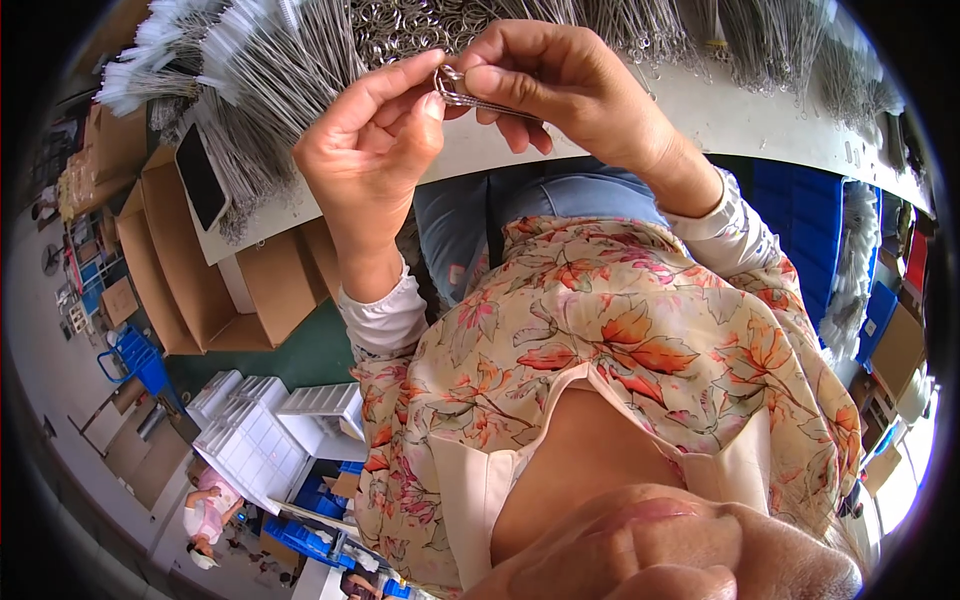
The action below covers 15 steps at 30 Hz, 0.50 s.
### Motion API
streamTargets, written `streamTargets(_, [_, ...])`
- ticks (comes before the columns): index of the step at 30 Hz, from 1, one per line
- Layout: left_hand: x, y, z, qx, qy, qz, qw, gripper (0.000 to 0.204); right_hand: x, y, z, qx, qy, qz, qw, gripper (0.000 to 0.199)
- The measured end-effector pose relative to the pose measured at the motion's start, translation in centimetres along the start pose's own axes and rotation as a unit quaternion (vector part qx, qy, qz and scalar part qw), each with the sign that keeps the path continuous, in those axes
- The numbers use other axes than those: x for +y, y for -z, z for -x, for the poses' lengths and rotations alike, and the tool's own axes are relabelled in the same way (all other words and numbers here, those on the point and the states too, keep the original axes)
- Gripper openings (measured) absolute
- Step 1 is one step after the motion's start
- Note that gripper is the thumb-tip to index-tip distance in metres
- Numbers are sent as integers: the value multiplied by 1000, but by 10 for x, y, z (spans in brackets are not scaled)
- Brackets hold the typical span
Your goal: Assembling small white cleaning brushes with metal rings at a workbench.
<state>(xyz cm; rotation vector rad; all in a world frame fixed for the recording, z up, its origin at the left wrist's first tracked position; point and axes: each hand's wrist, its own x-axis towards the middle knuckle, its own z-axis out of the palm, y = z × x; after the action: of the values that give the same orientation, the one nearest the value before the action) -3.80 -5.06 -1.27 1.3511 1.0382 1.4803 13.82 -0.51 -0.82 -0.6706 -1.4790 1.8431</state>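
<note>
Over the table edge, my left hand (372,140) pinches a small metal ring (439,80) between thumb and index fingertip. My right hand (575,95) is closed from the other side, thumb and fingers on several thin looped wires (485,103) that meet the ring. The wires run back under the right fingers, so their far ends are hidden. Whether every loop is on the ring, I cannot tell. Just beyond my hands lies a heap of loose metal rings (415,28). Left of it are piled wire-handled brushes (285,70) with white bristles.
More wire brushes (775,40) line the far right of the pale table (790,125). A dark-screened phone (202,178) leans at the left corner. Below stand open cardboard boxes (165,250) and white crates (245,440). Blue bins (795,220) are at right; another person (212,508) is far left.
</note>
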Motion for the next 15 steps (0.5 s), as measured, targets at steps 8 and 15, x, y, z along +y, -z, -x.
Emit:
streamTargets(8, [-1, -7, -1, 6, -73, -79, 994, 26, -19, 16, -8, -47, -100, 11, 994, 13])
streamTargets(15, [-5, -2, -2, 34, -131, -95, 986, 24, -11, 15, -12, -57, -21, 124, 990, 13])
